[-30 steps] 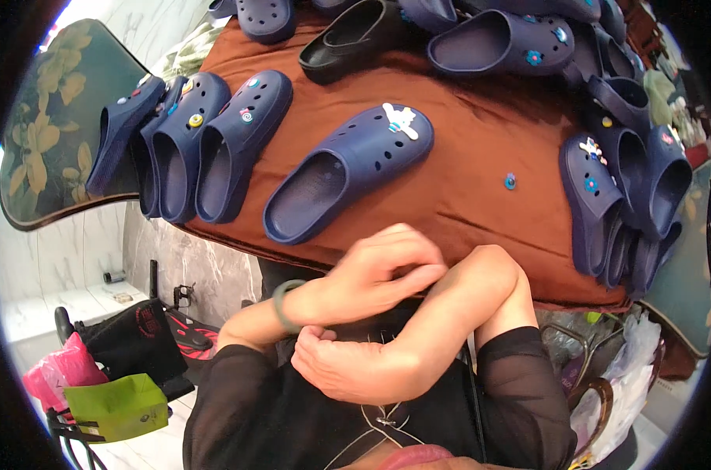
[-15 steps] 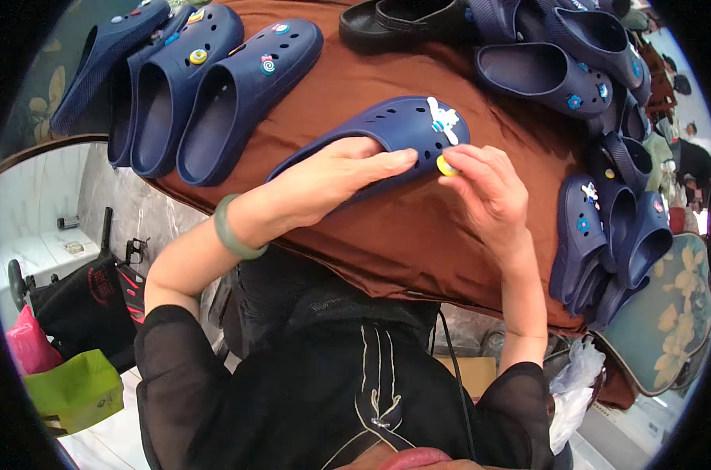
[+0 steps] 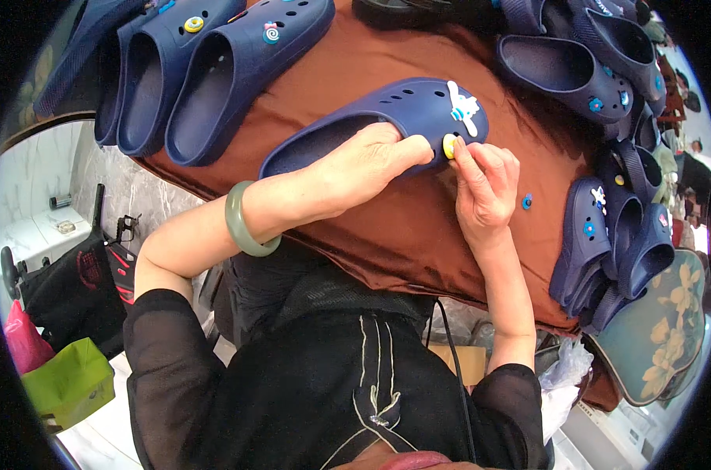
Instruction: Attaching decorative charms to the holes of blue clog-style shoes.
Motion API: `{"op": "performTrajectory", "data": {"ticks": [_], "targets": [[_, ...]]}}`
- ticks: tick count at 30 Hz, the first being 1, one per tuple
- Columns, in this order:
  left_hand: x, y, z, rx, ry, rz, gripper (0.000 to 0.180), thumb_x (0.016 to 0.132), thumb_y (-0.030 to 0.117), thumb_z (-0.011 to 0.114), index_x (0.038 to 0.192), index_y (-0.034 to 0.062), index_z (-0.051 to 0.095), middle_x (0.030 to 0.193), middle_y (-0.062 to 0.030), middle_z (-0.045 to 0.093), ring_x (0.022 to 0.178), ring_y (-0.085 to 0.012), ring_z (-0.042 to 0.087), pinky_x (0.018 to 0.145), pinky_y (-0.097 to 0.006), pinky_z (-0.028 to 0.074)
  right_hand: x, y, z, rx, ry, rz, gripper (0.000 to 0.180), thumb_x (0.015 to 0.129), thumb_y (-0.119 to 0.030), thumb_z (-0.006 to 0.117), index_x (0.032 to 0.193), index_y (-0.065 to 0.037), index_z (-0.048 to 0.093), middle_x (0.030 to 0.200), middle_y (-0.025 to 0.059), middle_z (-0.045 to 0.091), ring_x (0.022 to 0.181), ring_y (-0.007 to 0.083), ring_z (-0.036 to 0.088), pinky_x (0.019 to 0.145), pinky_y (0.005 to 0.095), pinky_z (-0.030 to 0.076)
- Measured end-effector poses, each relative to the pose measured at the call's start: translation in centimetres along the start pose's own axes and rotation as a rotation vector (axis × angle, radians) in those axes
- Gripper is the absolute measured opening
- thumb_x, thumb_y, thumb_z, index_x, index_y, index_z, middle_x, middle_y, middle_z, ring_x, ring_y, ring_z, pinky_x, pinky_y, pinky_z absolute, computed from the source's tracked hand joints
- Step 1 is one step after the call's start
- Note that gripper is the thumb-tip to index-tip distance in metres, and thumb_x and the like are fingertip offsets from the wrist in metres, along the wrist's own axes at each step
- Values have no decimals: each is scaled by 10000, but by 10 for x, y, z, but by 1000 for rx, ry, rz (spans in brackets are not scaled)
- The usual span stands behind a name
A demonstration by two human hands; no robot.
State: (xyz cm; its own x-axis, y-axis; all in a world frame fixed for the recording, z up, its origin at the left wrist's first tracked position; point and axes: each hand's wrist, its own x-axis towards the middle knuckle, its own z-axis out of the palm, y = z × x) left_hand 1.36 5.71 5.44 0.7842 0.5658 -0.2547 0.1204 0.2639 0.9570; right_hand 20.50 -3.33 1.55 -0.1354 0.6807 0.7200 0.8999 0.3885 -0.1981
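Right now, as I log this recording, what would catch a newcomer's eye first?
Probably the navy clog on the brown cloth, a white charm near its toe. Just below that charm, the right hand holds a small yellow piece at the clog's side, while the left hand grips it at the opening. The green bangle on the left wrist also stands out.

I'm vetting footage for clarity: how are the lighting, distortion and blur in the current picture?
Head view: bright indoor light, with a soft sheen on the brown cloth; head view: fisheye curving toward a dark round border; head view: the left hand and right hand show no strong motion blur, while far-right background details are too small to judge.
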Motion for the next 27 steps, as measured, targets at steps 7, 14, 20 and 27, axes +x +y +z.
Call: {"op": "performTrajectory", "data": {"ticks": [7,14,20,27], "targets": [[2,-5,-2,34,-72,24,232,892,220,487,932,4,563,849,15,520,801,-100,445,759,-272,396,16,-7,-7,-193,-84,-46,343,703,-63,729,1042,-100,696,878,-2,614,844,160,572,801,357,350],[-1,-11,5,-107,-79,171,226,902,159,488,1023,-7,582,915,22,550,862,-89,469,809,-274,412,6,-28,-8,-388,-145,-79,329,738,-71,652,1065,-46,676,920,9,603,887,155,571,814,378,353],[2,-25,11,166,75,249,233,887,172,481,988,-28,545,774,-71,527,761,-136,468,736,-334,445,3,-42,-3,-532,-238,-77,395,746,-75,605,1128,25,631,1021,76,583,975,229,554,853,402,369],[-9,-21,7,47,-31,155,328,910,143,525,1187,-23,582,1131,-30,607,1023,-96,522,949,-272,388,-10,-15,-41,-171,-153,161,305,765,-35,676,1068,-64,666,931,77,575,902,253,554,789,395,440]]}}
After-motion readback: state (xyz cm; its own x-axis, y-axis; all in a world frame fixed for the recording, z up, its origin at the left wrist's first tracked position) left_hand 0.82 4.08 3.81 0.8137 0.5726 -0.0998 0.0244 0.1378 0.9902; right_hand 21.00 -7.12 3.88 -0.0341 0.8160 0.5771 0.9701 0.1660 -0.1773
